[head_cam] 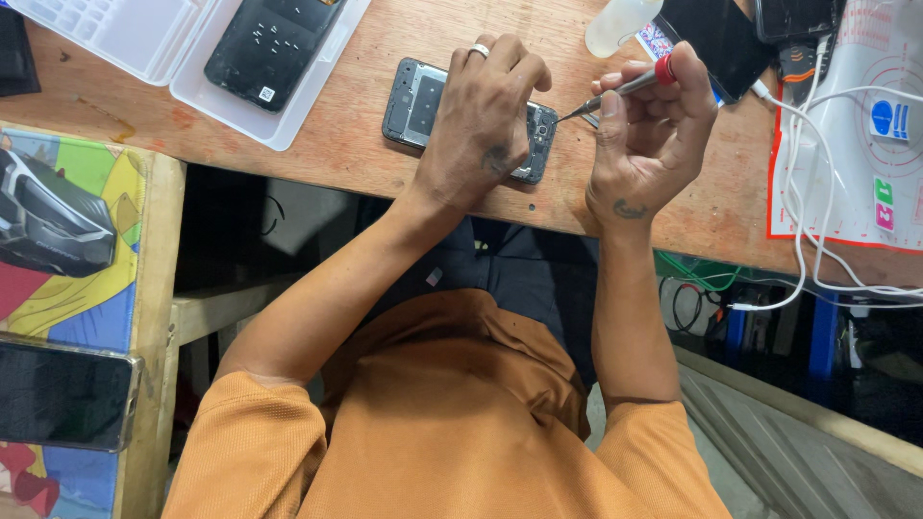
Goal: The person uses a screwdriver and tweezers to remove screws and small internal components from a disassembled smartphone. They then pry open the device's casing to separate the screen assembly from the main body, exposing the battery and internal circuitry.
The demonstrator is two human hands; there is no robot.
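Observation:
An opened grey phone (415, 102) lies back-side up on the wooden bench (365, 154), its inner frame showing. My left hand (481, 120), a ring on one finger, presses down on the phone's middle and covers it. My right hand (654, 125) grips a thin screwdriver (615, 91) with a metal shaft and a red cap. Its tip touches the phone's right end, beside the camera opening.
A white plastic tray (288, 130) at the back left holds a black phone back cover (274, 43). A white mat (865, 135) with white cables (803, 221) lies at the right. Another phone (62, 394) rests on a colourful side table (87, 288) at the left. A clear bottle (620, 24) stands behind.

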